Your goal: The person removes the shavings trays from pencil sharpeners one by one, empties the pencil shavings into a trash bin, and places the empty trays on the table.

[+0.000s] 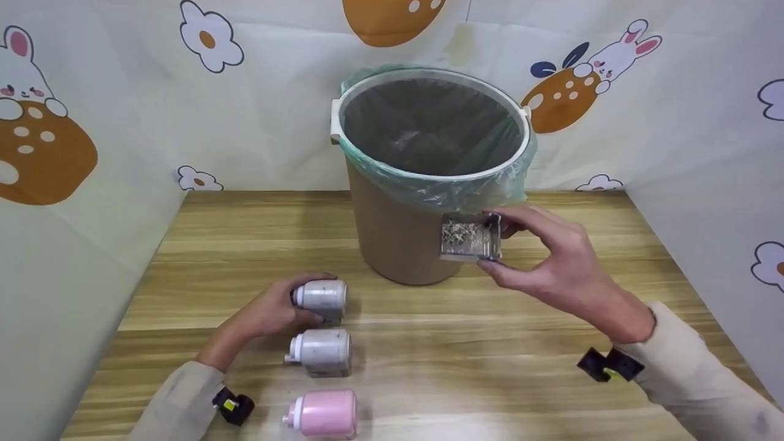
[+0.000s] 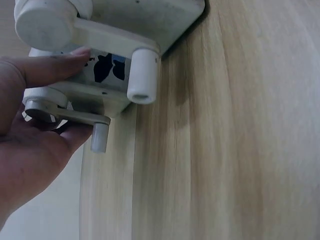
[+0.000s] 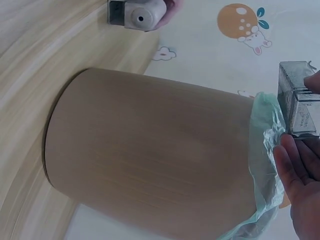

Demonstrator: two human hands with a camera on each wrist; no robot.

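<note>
At the left, my left hand (image 1: 269, 311) grips a white crank pencil sharpener (image 1: 323, 295), thumb on one side and fingers on the other. Its crank (image 2: 82, 116) shows in the left wrist view. My right hand (image 1: 563, 275) pinches a small clear shavings drawer (image 3: 296, 102) between thumb and fingers. Pale pencil shavings (image 1: 460, 232) lie inside it. The drawer is in front of the bin (image 1: 401, 226), just below its bag-covered rim in the head view. Nearer me, a second white sharpener (image 1: 324, 349) and a pink sharpener (image 1: 327, 411) lie in line with the gripped one.
A green plastic bag (image 1: 429, 190) lines the bin and hangs over its rim. The bin stands at the back middle of the wood-grain table (image 1: 490, 367). Printed cloth walls (image 1: 275, 122) rise behind and at both sides.
</note>
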